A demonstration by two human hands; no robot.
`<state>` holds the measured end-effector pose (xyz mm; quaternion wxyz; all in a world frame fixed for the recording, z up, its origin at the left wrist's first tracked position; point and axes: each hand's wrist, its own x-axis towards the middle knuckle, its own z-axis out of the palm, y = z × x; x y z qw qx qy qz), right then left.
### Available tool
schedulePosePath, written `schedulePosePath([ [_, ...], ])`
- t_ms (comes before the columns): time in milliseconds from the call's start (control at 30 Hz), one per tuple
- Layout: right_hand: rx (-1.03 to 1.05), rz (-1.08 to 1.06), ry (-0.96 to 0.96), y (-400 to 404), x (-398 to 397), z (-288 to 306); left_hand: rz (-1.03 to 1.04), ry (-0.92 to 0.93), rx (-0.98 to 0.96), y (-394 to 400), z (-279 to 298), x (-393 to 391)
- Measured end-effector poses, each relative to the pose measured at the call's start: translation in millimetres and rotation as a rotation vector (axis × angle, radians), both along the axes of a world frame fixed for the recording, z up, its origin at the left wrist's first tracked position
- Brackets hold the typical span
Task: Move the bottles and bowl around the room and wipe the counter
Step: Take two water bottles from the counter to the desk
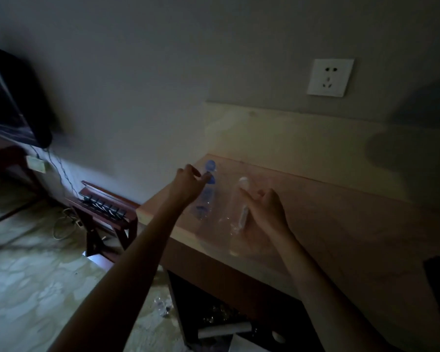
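Two clear plastic bottles stand near the left end of the pale wooden counter. The left bottle has a blue cap and a blue label. The right bottle has a white cap and a white label. My left hand reaches in from the left, fingers apart, with fingertips at the blue bottle's neck just under the cap. My right hand is beside the white bottle on its right, fingers loose, with the index fingertip touching its shoulder. Neither hand is closed around a bottle. No bowl or cloth is in view.
A white wall socket sits above the counter's backboard. Left of the counter stands a dark red wooden rack with cables on the floor beside it. A black TV hangs on the left wall. A bin with rubbish sits under the counter.
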<state>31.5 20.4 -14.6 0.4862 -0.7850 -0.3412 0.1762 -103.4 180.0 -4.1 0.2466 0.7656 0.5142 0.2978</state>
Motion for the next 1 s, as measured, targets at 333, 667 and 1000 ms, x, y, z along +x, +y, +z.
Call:
schedulePosePath([
  [333, -0.180, -0.059, 0.018, 55.7, -17.2, -15.9, -0.079, 0.020, -0.313, 31.6, -26.0, 17.5],
  [667, 0.043, 0.144, 0.131, 50.2, -61.7, 4.1, -0.024, -0.574, -0.311, -23.5, -4.8, -112.0],
  [1000, 0.020, 0.668, 0.425, 91.2, -245.0, -48.3, 0.330, -0.875, -0.395, -59.2, -110.6, -325.5],
])
